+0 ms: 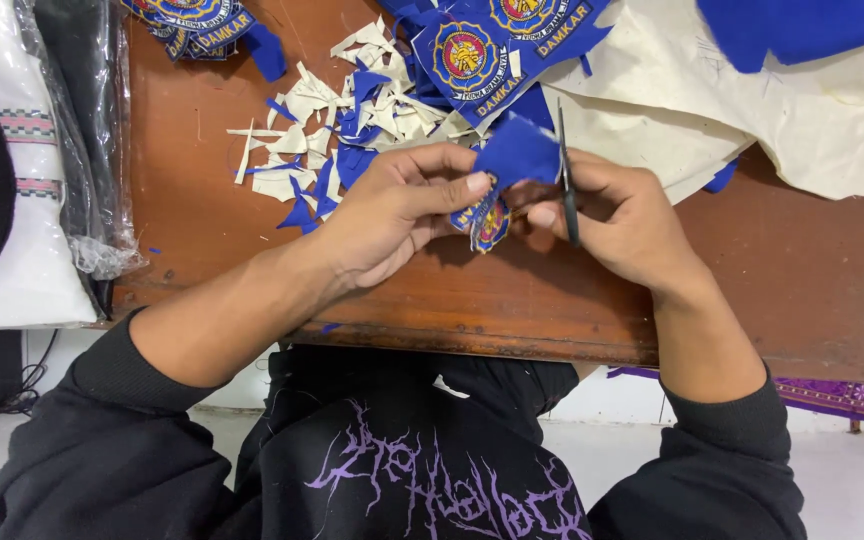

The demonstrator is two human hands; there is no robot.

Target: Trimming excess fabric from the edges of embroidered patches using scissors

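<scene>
Near the tabletop (772,270) edge, the left hand (392,215) pinches a blue embroidered patch (507,175) while the right hand (617,215) grips dark scissors (566,190) against it. Blades so close to the fingertips could nick them or clip the emblem. Beyond lie cream and blue scraps (337,130); the blade tips are hard to see

The bench (782,270) is reddish-brown wood, scuffed and matt. The blue patch (512,160) is cloth with an embroidered, faintly glossy badge. The scissors (566,190) look like dark metal. Near the bench's far edge lie matt cream and blue cloth scraps (322,130); at its left edge sits glossy clear plastic wrap (92,150).
</scene>
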